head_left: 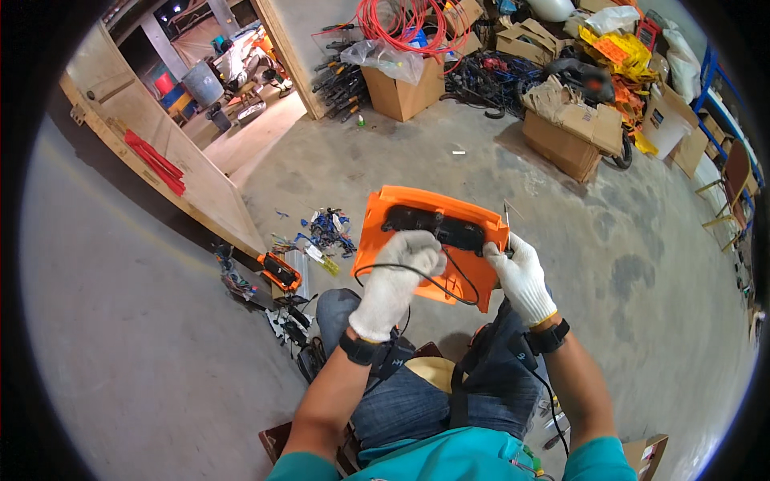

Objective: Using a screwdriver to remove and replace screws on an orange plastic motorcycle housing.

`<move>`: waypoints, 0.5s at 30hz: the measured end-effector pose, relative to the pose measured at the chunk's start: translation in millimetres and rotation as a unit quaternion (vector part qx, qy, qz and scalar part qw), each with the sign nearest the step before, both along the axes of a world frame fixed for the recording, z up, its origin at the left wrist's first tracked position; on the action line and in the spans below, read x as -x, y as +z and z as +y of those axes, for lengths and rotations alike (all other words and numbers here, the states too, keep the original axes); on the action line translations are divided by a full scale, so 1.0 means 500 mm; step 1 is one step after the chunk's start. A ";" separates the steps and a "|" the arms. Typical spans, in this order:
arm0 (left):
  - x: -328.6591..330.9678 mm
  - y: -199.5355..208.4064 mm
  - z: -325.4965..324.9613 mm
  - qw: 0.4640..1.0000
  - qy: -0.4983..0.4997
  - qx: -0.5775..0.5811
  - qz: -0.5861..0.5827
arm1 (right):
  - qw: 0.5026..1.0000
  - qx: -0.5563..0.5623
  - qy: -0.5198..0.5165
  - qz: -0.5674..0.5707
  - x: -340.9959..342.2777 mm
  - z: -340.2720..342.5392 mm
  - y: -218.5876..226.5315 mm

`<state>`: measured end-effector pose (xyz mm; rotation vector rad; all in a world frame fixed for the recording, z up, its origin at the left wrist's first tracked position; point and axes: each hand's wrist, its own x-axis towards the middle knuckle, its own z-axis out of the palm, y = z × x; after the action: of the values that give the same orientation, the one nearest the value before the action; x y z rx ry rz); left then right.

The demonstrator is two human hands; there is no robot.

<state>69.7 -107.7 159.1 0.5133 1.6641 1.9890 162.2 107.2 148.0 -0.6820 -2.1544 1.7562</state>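
Note:
An orange plastic cover (373, 232) is raised above my lap, its hollow inner side facing me. A long black plastic part (461, 232) is set inside its upper half. My right hand (523, 279), in a white knit glove, pinches the cover's right edge with the thumb inside. A thin metal rod (506, 214) sticks up beside that hand; its lower end is hidden. My gloved left hand (405, 268) is in front of the black part, fingers curled and partly hidden. Whether it grips anything is unclear. A black cable (464, 302) loops across it and over the cover.
Blue and black scraps (329, 228) lie on the floor beyond my left knee, near a smaller orange-and-black piece (281, 272). An open wooden door (152, 144) stands at left. Cardboard boxes (561, 140), red tubing (393, 28) and piled cables (497, 80) line the far side.

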 end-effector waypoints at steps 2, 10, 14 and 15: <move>-0.030 -0.034 -0.003 0.991 -0.077 0.094 0.053 | 0.997 0.069 -0.013 -0.035 -0.006 0.016 -0.004; -0.055 -0.108 -0.069 0.828 -0.394 0.333 0.220 | 0.992 0.115 -0.043 -0.012 0.006 0.075 -0.043; -0.018 -0.088 -0.123 0.749 -0.385 0.414 0.346 | 0.990 0.139 -0.029 -0.011 0.000 0.107 -0.047; -0.002 -0.043 -0.132 0.814 -0.369 0.374 0.246 | 0.990 0.143 -0.010 -0.011 -0.003 0.113 -0.045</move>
<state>70.9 -173.5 137.5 1.1836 1.9351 0.5804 163.6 163.7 125.7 -0.7886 -1.9194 2.0779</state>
